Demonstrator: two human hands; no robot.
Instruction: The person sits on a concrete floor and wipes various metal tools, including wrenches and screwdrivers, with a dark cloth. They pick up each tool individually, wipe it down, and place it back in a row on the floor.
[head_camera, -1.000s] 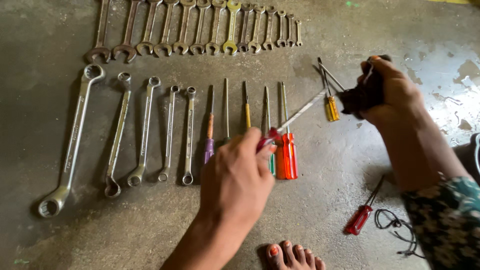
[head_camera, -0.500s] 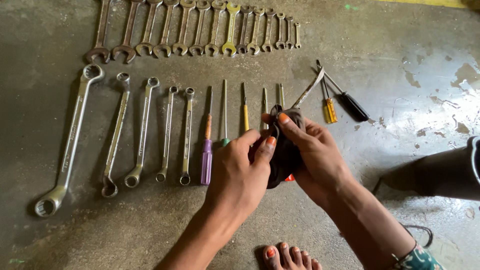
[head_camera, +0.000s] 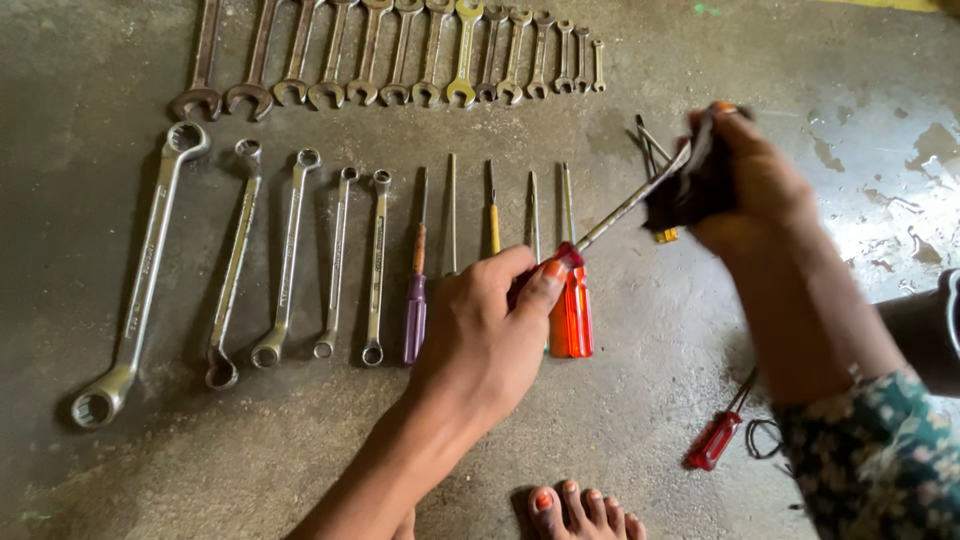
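Head view is showing a screwdriver (head_camera: 625, 208) slanting above the floor (head_camera: 700, 340), its red handle end pinched in the left hand (head_camera: 485, 325), whose fingers are curling tight. The right hand (head_camera: 745, 185) is clutching a dark rag (head_camera: 690, 180) around the shaft tip. Below are lying orange screwdrivers (head_camera: 572, 315), ring spanners (head_camera: 240, 265) and open spanners (head_camera: 400, 60).

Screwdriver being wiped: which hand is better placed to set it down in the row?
Left. The left hand grips the screwdriver by its handle right above the row of screwdrivers; the right hand only holds the dark cloth at the shaft's tip.
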